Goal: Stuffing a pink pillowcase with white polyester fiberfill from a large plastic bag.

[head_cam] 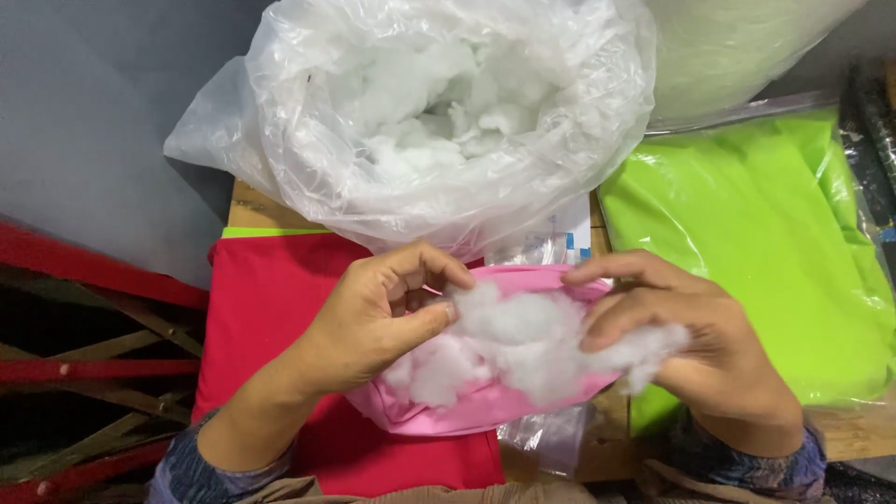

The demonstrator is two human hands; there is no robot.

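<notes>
My left hand [373,317] pinches the rim of a pink fabric pouch [467,406] together with a tuft of white stuffing [513,341]. The stuffing bulges out of the pouch's open top. My right hand [691,341] grips the right side of the same white stuffing, fingers curled over it at the pouch's far edge. The pouch rests low in the middle of the view, over red fabric [271,299].
A big clear plastic bag [308,159] full of white stuffing stands just behind my hands. Bright green fabric in clear wrap [775,243] lies at the right. Red and wooden bars [84,364] run along the left, with a grey surface [84,121] behind them.
</notes>
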